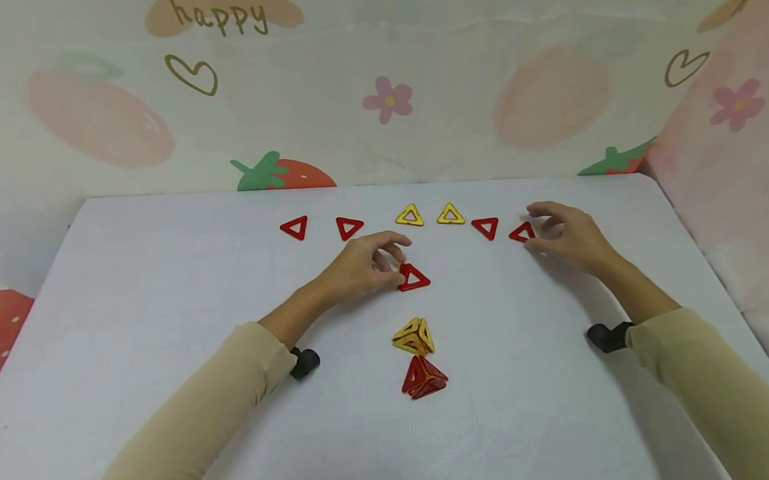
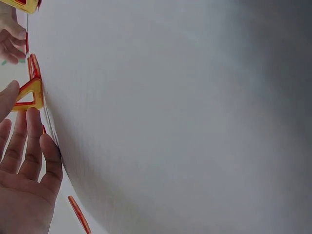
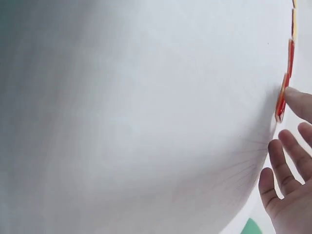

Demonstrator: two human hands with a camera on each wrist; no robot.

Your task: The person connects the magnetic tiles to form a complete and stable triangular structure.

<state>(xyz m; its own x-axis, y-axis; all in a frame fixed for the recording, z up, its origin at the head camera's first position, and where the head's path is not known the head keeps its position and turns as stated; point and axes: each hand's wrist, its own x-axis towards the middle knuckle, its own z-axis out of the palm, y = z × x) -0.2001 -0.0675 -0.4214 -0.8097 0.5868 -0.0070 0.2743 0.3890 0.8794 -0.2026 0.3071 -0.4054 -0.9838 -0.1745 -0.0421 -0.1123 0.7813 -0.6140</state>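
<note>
Near the middle of the table, my left hand pinches an upright triangular magnetic tile between thumb and finger. It stands against the edge of a red triangular tile. At the right, my right hand has its thumb on the corner of another red tile, its other fingers spread apart and held off the tile. Closer to me, a yellow pyramid of tiles stands corner to corner with a red pyramid.
Along the far part of the white table lie two red tiles on the left, one of them a red tile behind my left hand. Two yellow tiles and a red tile continue the row. A printed cloth hangs behind.
</note>
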